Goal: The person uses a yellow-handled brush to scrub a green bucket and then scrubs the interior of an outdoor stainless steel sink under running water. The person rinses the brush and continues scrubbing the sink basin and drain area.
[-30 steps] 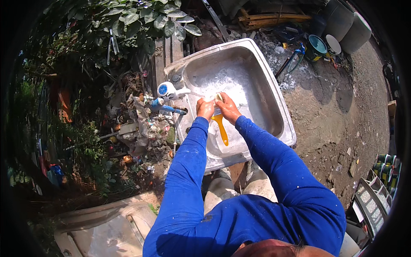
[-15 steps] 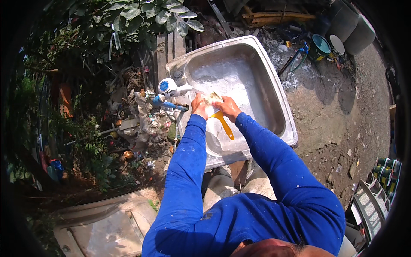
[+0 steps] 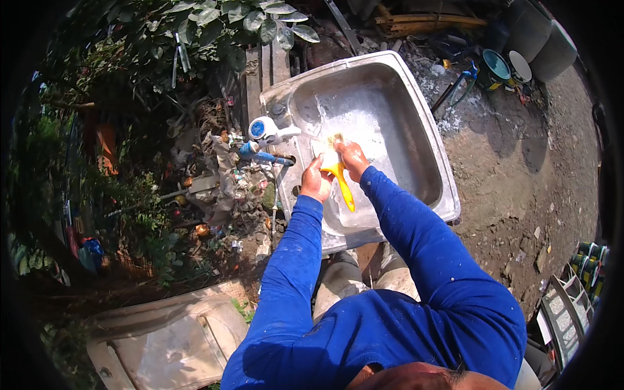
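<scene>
A paintbrush (image 3: pixel 344 188) with a yellow handle is held over the basin of a worn metal sink (image 3: pixel 448 195), its handle pointing down toward me. My left hand (image 3: pixel 317 180) grips the brush near the base of its handle. Around the pale bristles my right hand (image 3: pixel 353 160) is closed, fingers pressing on them. Just left of the hands, a white tap (image 3: pixel 279 134) with a blue-marked knob reaches over the basin, apparently with water running from its spout. Whitish, wet residue covers part of the basin floor.
Blue pipe (image 3: pixel 273 158) joins the sink's left side. Rubble and litter (image 3: pixel 227 175) lie left, below leafy plants (image 3: pixel 260 19). Buckets (image 3: pixel 496 65) stand far right, near a blue-handled tool (image 3: pixel 467 79). A pale panel (image 3: pixel 169 344) lies at lower left.
My left hand has shifted down from the bristles toward the brush's handle. My right hand has closed around the bristles. Less white residue shows in the basin, and the view has shifted slightly.
</scene>
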Tool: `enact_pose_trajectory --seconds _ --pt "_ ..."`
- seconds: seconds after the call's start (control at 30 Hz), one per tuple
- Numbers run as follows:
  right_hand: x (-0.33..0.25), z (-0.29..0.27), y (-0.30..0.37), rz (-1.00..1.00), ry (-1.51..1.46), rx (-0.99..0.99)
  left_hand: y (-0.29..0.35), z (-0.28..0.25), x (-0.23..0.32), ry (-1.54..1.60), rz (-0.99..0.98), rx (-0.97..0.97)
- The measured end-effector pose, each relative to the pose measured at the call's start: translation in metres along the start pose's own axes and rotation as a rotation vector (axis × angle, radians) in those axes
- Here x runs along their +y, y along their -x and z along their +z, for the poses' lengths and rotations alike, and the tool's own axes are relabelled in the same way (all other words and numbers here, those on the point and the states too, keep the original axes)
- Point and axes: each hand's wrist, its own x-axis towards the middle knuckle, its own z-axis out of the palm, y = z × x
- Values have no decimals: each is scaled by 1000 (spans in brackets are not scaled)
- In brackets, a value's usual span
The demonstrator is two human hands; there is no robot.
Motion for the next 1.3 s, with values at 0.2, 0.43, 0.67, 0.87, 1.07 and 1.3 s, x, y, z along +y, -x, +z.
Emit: enact_pose_trajectory --seconds 0.2,0.43,0.67,0.87,1.07,1.3 --pt "49 -16 -41 -231 231 40 3 31 -2 -37 88 -196" --pt "24 4 -13 -131 101 -128 -16 9 1 -208 100 -96" --pt "-4 10 5 119 -38 -219 -21 21 4 -588 104 -154" --pt "-2 18 9 48 -95 -108 -3 39 7 -352 135 -140" --pt "37 4 -23 -206 182 -1 -25 57 6 -111 52 -213" --pt "35 26 -3 -265 262 10 -48 53 16 -277 -10 -12"
